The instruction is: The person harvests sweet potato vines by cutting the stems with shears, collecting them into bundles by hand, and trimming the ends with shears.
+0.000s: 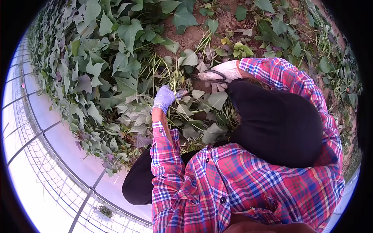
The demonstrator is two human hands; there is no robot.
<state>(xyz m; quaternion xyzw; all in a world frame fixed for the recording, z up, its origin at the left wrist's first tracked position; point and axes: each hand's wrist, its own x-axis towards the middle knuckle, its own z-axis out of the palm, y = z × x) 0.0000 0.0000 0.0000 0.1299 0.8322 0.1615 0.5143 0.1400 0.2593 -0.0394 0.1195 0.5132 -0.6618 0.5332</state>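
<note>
My left hand (164, 98), in a pale purple glove, is closed around green vine stems (175, 79) at the centre of the view. To its right, my right hand (223, 73) wears a white glove and holds dark-handled scissors (216, 74). The scissors point left toward the stems; their blades are hard to make out among the leaves. Broad grey-green leaves (213, 133) lie below and between both hands.
Dense leafy vines (105, 58) fill the left side. Bare reddish soil (225, 25) shows at the top, with more vines (330, 66) at the right. My black-trousered knee (276, 124) rises just below my right hand. A curved metal frame (42, 133) runs along the lower left.
</note>
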